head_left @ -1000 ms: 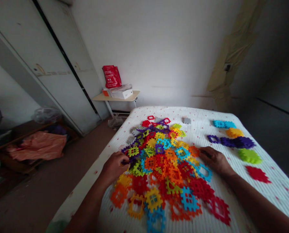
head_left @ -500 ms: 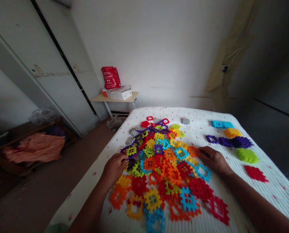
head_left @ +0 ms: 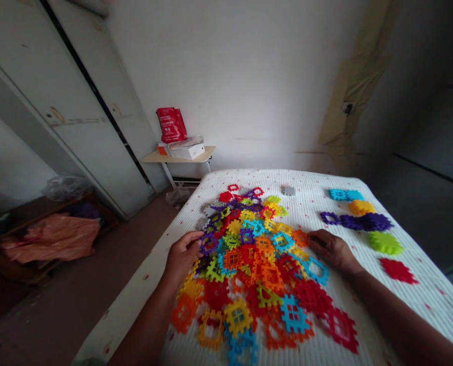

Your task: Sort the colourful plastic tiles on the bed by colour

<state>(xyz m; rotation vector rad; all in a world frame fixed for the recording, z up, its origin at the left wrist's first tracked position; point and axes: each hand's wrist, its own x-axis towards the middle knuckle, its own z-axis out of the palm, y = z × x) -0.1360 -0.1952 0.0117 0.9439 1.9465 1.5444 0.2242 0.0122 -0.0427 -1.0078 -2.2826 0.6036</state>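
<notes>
**Tiles on a white bed**

A white bed (head_left: 318,188) carries a pile (head_left: 257,259) of coloured tiles. The left hand (head_left: 183,254) is at the pile's left edge, with its fingers pinched on a purple tile (head_left: 208,243). The right hand (head_left: 331,249) lies open and flat at the right edge, holding nothing.

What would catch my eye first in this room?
A bright heap of interlocking plastic tiles in many colours fills the middle of the white bed, with the left hand and the right hand at its two edges. Right of the heap lie single-colour piles: a purple pile, a green pile and a red pile.
</notes>
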